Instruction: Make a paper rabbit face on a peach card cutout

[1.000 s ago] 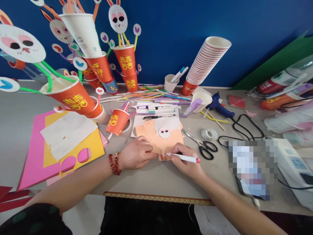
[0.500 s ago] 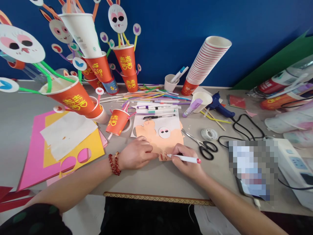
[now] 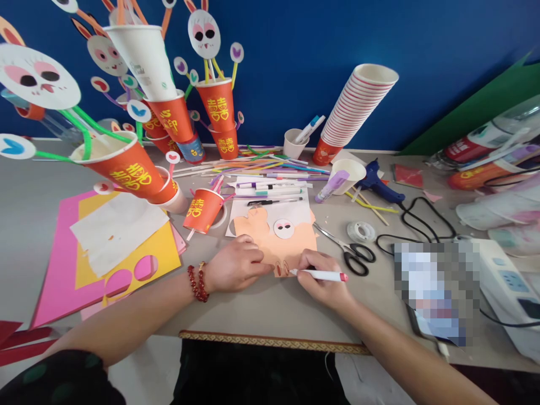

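My right hand (image 3: pixel 324 275) is closed around a white marker with a red end (image 3: pixel 327 275). The marker's tip is at the near edge of a peach paper sheet (image 3: pixel 270 242), beside two drawn ear-like ovals, the left one filled in dark red. My left hand (image 3: pixel 236 263) rests on the table and the paper's left side, index finger stretched out to the near edge, holding it down. A small white paper disc with a pink-and-black-eyed face (image 3: pixel 284 228) lies on the peach sheet. Under the sheet is white paper (image 3: pixel 306 211), partly covered.
Scissors (image 3: pixel 354 256), a tape roll (image 3: pixel 361 231) and a blue glue gun (image 3: pixel 382 185) lie to the right, near a phone (image 3: pixel 430 304). Pens (image 3: pixel 274 192) lie behind the paper. Rabbit-faced cup figures (image 3: pixel 126 171) stand left; stacked cups (image 3: pixel 356 107) lean behind.
The marker's tip has shifted slightly right and down, off the right oval. My left hand stays in place on the paper.
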Action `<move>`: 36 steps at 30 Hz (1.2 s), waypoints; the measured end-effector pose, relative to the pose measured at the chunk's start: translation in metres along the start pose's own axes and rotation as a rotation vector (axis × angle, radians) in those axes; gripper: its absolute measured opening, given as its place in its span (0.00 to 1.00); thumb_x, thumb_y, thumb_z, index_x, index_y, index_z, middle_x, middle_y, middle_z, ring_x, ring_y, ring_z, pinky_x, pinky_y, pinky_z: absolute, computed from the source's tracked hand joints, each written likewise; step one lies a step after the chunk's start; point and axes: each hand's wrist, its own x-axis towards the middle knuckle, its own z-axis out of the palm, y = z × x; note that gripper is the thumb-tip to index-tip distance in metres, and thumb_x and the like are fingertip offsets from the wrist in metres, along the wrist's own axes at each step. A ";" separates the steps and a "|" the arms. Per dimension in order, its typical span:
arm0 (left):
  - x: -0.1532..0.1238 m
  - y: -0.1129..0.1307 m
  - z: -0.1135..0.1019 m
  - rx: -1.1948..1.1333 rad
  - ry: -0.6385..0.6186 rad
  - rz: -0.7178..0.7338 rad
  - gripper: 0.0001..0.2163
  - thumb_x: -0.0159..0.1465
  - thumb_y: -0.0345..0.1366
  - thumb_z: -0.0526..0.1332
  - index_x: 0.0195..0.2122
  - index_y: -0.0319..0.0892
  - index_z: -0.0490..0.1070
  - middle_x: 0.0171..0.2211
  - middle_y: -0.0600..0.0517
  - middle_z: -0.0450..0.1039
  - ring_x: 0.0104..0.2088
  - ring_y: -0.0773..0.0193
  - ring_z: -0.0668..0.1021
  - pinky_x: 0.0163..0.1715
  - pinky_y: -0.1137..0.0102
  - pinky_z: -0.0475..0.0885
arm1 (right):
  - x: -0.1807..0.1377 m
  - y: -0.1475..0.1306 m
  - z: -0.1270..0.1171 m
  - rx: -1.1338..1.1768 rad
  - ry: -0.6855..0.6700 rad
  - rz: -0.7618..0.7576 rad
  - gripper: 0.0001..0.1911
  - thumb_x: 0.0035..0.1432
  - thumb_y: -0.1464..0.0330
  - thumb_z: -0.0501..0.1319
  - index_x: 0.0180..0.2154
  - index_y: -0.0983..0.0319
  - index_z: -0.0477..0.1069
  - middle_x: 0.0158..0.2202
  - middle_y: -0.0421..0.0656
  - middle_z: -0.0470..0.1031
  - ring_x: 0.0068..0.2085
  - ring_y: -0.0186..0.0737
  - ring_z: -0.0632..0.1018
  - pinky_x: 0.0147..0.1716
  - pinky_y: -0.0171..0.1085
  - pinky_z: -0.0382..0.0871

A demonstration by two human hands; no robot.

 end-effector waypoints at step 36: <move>0.000 0.001 -0.001 -0.002 -0.013 -0.008 0.10 0.65 0.32 0.53 0.44 0.46 0.72 0.27 0.53 0.67 0.30 0.63 0.69 0.41 0.65 0.62 | 0.002 -0.003 0.000 0.024 0.010 0.014 0.09 0.49 0.74 0.55 0.21 0.59 0.58 0.17 0.35 0.62 0.20 0.32 0.62 0.22 0.33 0.56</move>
